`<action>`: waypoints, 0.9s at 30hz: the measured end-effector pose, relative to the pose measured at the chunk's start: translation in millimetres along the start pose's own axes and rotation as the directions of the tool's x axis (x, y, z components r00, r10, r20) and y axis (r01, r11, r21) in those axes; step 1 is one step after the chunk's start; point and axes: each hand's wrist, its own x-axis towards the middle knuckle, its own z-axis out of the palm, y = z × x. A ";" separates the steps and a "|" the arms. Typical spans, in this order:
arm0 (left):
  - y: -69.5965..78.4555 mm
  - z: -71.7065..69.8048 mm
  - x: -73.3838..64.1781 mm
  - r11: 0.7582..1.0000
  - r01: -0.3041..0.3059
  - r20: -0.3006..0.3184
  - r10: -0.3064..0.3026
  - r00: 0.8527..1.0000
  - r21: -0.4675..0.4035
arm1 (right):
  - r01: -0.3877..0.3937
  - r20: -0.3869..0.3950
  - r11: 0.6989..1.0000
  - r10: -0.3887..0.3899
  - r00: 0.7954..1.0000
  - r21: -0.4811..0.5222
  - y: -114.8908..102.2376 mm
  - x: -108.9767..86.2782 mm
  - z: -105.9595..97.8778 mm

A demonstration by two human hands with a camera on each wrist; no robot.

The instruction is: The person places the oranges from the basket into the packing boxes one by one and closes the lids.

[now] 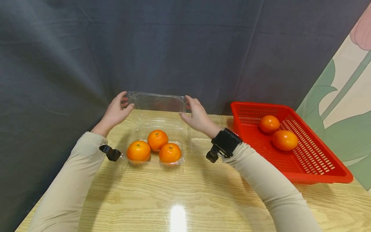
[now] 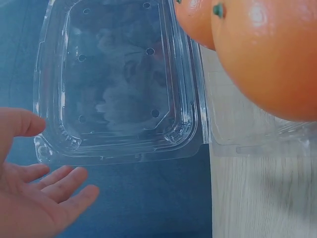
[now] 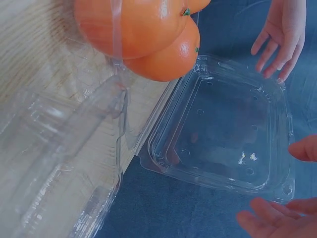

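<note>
A clear plastic clamshell box sits on the table with three oranges in its base. Its hinged lid stands raised at the back, with small round holes in its top panel. At the lid's left corner is my left hand, thumb and fingers spread apart around the edge. My right hand is at the opposite corner, its thumb and loosely bent fingers held apart beside the rim. Neither hand pinches the plastic.
A red plastic basket on the right holds two orange fruits. Another clear plastic container lies between the box and the basket, partly behind my right wrist. A dark cloth hangs behind the wooden table.
</note>
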 end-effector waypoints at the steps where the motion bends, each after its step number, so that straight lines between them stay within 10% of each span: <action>1: -0.4 -0.2 -1.0 1.000 -0.005 -0.001 0.005 1.000 0.001 | 0.004 -0.002 1.000 -0.004 1.000 -0.003 -0.4 -0.7 0.2; 27: -2.1 -3.4 -28.6 0.993 -0.071 0.026 0.069 0.997 0.094 | 0.143 -0.069 0.984 -0.151 0.986 -0.106 -5.5 -21.4 -0.5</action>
